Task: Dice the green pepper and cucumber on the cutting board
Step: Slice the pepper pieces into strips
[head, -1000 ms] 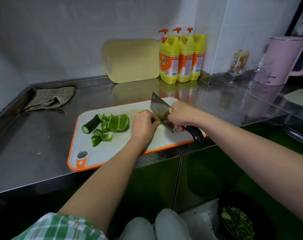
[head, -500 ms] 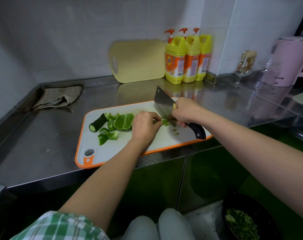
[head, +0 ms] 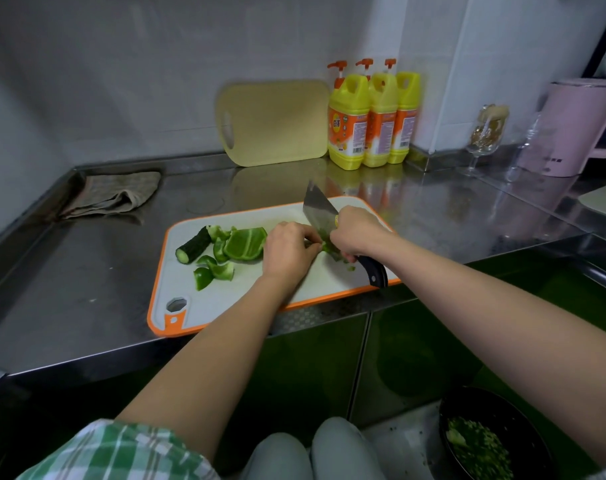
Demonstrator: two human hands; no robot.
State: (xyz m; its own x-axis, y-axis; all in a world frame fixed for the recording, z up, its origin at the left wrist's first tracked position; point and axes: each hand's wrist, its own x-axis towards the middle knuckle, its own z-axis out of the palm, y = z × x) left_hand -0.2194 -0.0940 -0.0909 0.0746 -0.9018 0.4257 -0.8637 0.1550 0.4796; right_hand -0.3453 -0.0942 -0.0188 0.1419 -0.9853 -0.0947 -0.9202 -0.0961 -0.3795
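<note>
On the white cutting board (head: 260,299) with the orange rim, at its right part: left grip (head: 289,252) curled over a thin strip of green pepper (head: 326,247), pinning it down; right grip (head: 355,233) clenched around the knife (head: 317,213) near the root of the blade, black handle sticking out toward the front edge. Blade tilted, tip raised, heel low just beside the left fingertips.

To dice well: tuck the left fingertips back, slide the flat of the blade along the knuckles, feed the strip forward in small even steps, cut straight down to the board. Probably wise to go slowly, because of the glossy, slippery skin and the closeness of the two grips.

At the left part of the board, not yet diced: large curved piece of pepper (head: 244,244), waxy, ribbed inside; smaller bent pieces (head: 213,270); beside them a short cucumber stub (head: 192,245), dark bumpy skin, pale round cut face. Underneath, a steel surface (head: 87,271), shiny and reflecting. Below at the right, a black bowl (head: 530,441) with fine green dice.
</note>
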